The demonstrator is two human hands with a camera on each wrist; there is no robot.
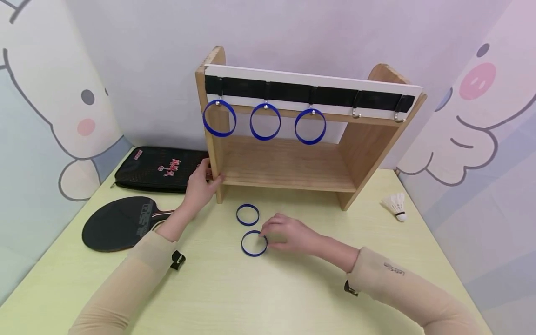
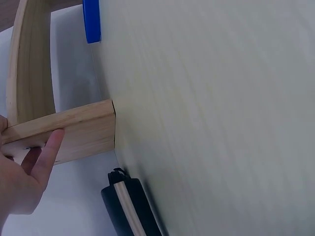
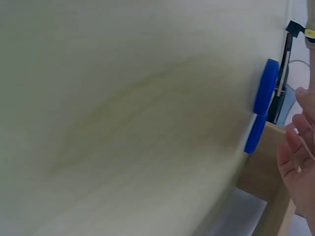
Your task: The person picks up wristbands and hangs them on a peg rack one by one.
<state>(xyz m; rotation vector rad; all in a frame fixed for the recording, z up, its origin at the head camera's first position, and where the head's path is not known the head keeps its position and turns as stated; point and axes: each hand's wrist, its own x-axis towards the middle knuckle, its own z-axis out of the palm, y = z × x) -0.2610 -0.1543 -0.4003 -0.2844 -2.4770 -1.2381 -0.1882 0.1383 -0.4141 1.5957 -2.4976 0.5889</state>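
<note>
At the wooden rack's (image 1: 284,160) left upright (image 1: 212,153), the left hand (image 1: 198,188) grips the edge; before the rack, the right hand (image 1: 293,236) has its fingertips at the near blue ring (image 1: 253,255) on the counter (image 1: 259,298), whether pinching it I cannot tell. The far blue ring (image 1: 248,225) lies closer to the rack; both look light, smooth and slightly springy, best pinched gently across the thin wall.

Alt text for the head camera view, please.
A right hand is at the nearer of two blue rings on a pale table, while the left hand grips a wooden shelf with three more blue rings hanging from its hooks. A table tennis paddle, black case and shuttlecock lie nearby.
</note>
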